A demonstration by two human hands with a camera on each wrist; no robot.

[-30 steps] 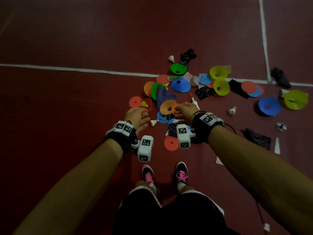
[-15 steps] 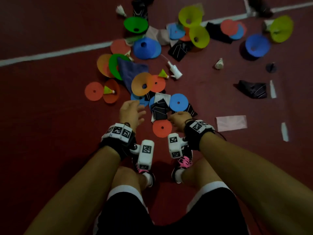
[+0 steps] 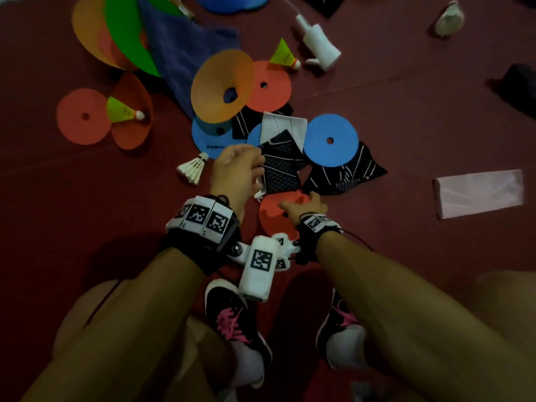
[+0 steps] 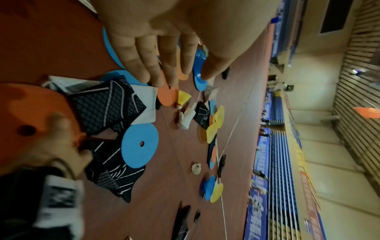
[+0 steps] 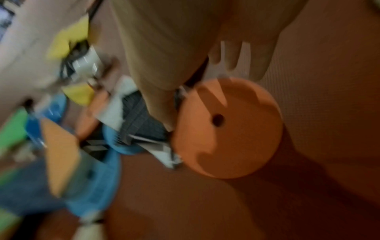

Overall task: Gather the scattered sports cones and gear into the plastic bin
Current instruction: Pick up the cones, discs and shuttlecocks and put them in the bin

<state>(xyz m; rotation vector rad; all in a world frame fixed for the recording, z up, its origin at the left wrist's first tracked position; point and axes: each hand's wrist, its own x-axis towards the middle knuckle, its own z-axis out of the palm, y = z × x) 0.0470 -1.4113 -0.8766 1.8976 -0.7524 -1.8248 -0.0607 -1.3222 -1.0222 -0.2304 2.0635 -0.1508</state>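
A flat red disc (image 3: 268,224) lies on the court floor just ahead of my shoes. My right hand (image 3: 301,207) is spread over it with straight fingers and the thumb at its rim; the blurred right wrist view shows the same disc (image 5: 236,138) under that hand (image 5: 185,56). My left hand (image 3: 236,166) hovers with relaxed fingers at the left edge of a black mesh cloth (image 3: 280,169) and holds nothing. The left wrist view shows its fingers (image 4: 162,68) extended above the cloth (image 4: 107,107). A flat blue disc (image 3: 330,140) lies beyond. No bin is in view.
An orange cone (image 3: 220,85), red discs, a navy cloth (image 3: 185,50), a white shuttlecock (image 3: 193,169), yellow shuttlecocks (image 3: 282,53) and a white bottle-like item (image 3: 319,46) lie scattered ahead. A black striped cloth (image 3: 345,175) and a pink strip (image 3: 478,192) lie to the right.
I have crouched lower and closer to the pile. My right hand has come down onto the near red disc. The left hand has moved right to the mesh cloth.
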